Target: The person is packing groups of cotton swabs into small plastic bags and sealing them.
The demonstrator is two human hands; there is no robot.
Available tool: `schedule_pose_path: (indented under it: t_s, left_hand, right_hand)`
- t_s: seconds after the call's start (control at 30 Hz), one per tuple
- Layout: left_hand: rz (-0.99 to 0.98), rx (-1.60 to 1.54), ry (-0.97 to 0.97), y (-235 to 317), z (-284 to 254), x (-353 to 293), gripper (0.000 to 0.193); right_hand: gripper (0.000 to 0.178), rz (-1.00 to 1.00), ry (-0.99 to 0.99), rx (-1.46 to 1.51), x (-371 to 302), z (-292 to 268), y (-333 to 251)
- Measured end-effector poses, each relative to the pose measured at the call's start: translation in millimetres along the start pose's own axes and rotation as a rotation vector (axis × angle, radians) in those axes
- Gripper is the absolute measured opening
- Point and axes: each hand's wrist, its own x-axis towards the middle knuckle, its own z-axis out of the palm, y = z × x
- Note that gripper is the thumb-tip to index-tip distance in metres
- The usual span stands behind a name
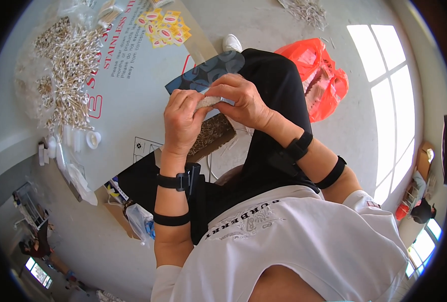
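Observation:
Between my two hands, above my lap, is a bundle of cotton swabs (208,102) with its white tips packed together. My left hand (179,118) grips its left end, fingers curled round it. At the right end, the thumb and fingers of my right hand (244,100) pinch the bundle and what looks like a thin clear wrapper; the fingers hide part of it. Just below the hands stands an open cardboard box (214,136) holding many loose swabs. A dark blue patterned sheet (203,70) lies behind my fingers at the table's edge.
A large heap of cotton swabs (75,65) on clear plastic covers the left of the table (128,100). Yellow-and-white printed cards (164,27) lie at its far side. On the floor to the right sits a red plastic bag (314,75); a small white cup (93,139) stands at the left.

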Motion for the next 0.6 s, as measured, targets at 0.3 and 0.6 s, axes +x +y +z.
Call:
schedule_pose_path:
  t_s: [0.3, 0.6]
  left_hand:
    - [-0.007, -0.016, -0.015, 4, -8, 5, 0.035]
    - [0.054, 0.069, -0.040, 11, -2, 5, 0.031]
  right_hand:
    - [0.035, -0.016, -0.020, 0.028, 8, -8, -8]
    - [0.022, -0.199, -0.048, -0.216, 10, -15, -11]
